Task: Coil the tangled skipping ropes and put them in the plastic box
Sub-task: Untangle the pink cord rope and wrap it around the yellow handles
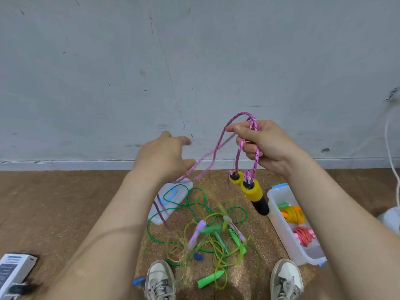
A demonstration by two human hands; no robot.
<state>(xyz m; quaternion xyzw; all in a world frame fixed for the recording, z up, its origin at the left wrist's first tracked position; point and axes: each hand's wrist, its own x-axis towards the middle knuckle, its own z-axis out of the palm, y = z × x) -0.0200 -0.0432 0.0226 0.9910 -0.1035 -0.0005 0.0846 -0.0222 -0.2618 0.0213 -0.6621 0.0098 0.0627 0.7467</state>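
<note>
- the white carton (pixel 15 267) at lower left carries dark print too blurred to read, and the frame edge cuts it off.
- the right hand (pixel 268 146) curls tight round loops of the pink rope (pixel 238 153); its two yellow handles (pixel 251 188) dangle just below.
- the left hand (pixel 165 155) is blurred, fingers spread, gripping nothing.
- the plastic box (pixel 279 221) on the right, partly behind the forearm, holds orange and red coils.
- green and yellow ropes (pixel 207 234) lie tangled on the mat (pixel 255 245).
</note>
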